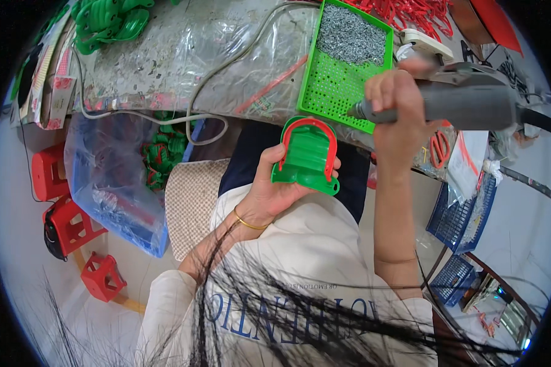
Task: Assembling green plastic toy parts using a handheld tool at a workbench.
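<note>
My left hand (273,183) is closed round a green plastic part (307,150), holding it over my lap at the table's edge. A red U-shaped plastic piece (332,144) sits on this part, its curve toward the table. In my right hand (401,101) is a grey electric screwdriver (471,101), gripped near its front with the tip pointing left. That tip is over the lower right of a green perforated tray (330,82), apart from the green part. Many small silvery screws (355,33) are heaped at the tray's far end.
Green plastic parts (107,24) are piled far left on the table. Red pieces (410,12) lie beyond the tray, near a white power strip (425,43). A grey cable (208,85) crosses the table. A plastic-lined blue bin (116,202) stands left, beside red stools (73,226).
</note>
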`<action>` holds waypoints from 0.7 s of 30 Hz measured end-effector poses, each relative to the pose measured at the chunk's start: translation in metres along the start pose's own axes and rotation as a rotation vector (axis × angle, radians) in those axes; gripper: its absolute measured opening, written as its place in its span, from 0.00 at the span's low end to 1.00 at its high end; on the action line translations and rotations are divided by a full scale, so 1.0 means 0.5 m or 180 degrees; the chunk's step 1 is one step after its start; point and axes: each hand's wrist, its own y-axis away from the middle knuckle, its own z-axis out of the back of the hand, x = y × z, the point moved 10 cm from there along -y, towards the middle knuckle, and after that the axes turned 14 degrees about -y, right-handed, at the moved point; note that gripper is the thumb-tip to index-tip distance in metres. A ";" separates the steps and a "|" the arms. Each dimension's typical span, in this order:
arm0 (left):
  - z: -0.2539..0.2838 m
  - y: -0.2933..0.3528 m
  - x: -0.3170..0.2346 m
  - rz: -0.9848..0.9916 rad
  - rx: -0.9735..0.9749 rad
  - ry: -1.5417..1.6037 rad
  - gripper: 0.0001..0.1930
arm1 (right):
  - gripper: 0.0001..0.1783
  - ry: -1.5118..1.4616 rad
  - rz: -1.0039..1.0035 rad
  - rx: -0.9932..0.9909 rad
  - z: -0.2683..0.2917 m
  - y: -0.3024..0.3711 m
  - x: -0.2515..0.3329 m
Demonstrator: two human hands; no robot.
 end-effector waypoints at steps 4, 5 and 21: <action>-0.005 0.000 -0.006 -0.0090 0.0063 0.0015 0.36 | 0.09 -0.0430 -0.0258 0.0256 -0.022 0.035 0.035; -0.005 0.000 -0.009 -0.0129 0.0053 -0.0006 0.36 | 0.08 -0.0806 -0.0340 0.0427 -0.032 0.047 0.039; 0.004 0.013 0.001 -0.0134 -0.0166 -0.0027 0.33 | 0.09 -0.0023 -0.0574 0.0386 -0.033 0.117 0.018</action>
